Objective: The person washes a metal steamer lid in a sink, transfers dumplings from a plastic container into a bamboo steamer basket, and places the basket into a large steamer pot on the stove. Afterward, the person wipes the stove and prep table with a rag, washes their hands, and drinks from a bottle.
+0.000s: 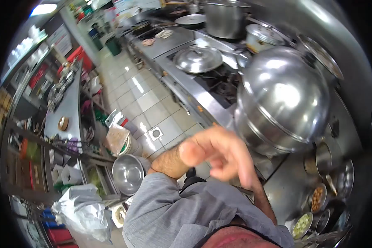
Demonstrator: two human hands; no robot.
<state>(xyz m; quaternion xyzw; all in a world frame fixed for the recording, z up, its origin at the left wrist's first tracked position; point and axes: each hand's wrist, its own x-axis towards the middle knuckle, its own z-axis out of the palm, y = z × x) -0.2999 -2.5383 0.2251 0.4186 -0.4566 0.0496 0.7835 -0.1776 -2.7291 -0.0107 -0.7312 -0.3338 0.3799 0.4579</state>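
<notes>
My left hand is raised close to the camera, and no object shows in it. Its thumb points toward me, and its loosely bent fingers stand apart and point downward. Behind it on the right stands a large steel pot under a tall domed lid; the hand appears apart from it. My right forearm shows at the lower right, but the right hand is hidden behind the left one.
The stove holds a flat round lid, a stockpot and a white pot. Bowls of chopped green food and brown pieces stand lower right. At left are a steel bowl, a plastic bag and a shelf counter.
</notes>
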